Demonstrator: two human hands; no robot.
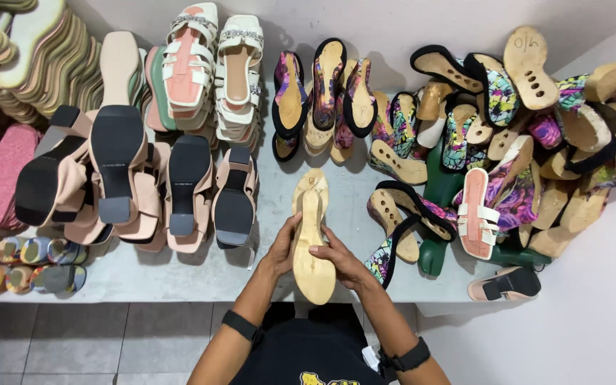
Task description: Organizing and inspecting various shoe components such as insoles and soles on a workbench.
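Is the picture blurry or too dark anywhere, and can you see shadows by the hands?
Head view: sharp and evenly lit, no glare; the left hand and right hand holding the tan sole look clear; soft shadows fall behind the shoes on the grey table.

Grey table [180,274] under piled shoes [180,192]

sole [311,239] mid-table [201,274] | heeled shoes [144,178] left | sandal pile [507,142] right

Tan shoe sole [311,239] upright between left hand [281,249] and right hand [341,262], above grey table [201,274].
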